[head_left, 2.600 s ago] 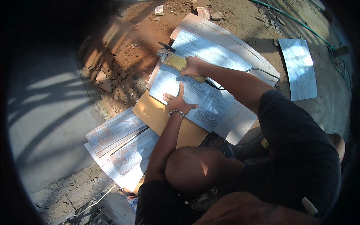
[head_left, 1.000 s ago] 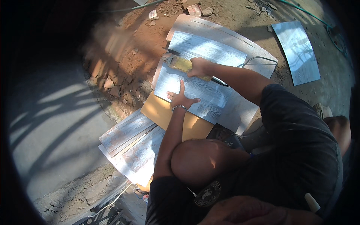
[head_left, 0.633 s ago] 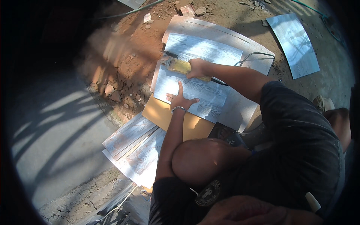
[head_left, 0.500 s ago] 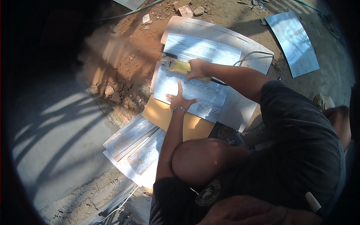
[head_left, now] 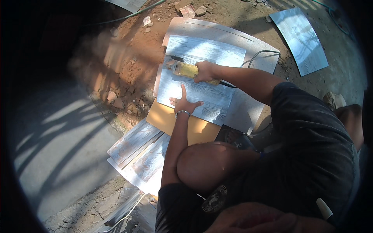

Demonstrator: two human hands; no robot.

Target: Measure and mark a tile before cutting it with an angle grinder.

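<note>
Gripping was done by the right hand [head_left: 207,72] alone, clamped round the body of the yellow angle grinder [head_left: 187,70]; the left hand [head_left: 185,105] was apart from it, spread palm-down on the near wood-grain tile [head_left: 217,99]. Grinder was positioned just beyond the left hand's fingertips, not touching them. Its long axis was slanted from the disc [head_left: 177,58] at upper left to the cord end at lower right, roughly parallel to the tile's long side. Disc was placed near the tile's left end; a second wood-grain strip [head_left: 221,52] was seen just beyond. Whether strip and tile were joined under the tool couldn't be told.

Both were carried on a pale slab [head_left: 244,112]; a tan board [head_left: 167,118] was overlapped by the tile's near edge. Black cord [head_left: 260,55] was looped past the right forearm. Stained planks [head_left: 136,141] were stacked lower left, a loose tile [head_left: 301,40] was laid on the ground at right. Rubble-strewn red earth [head_left: 130,75] was bordered by concrete floor [head_left: 70,136] at left.
</note>
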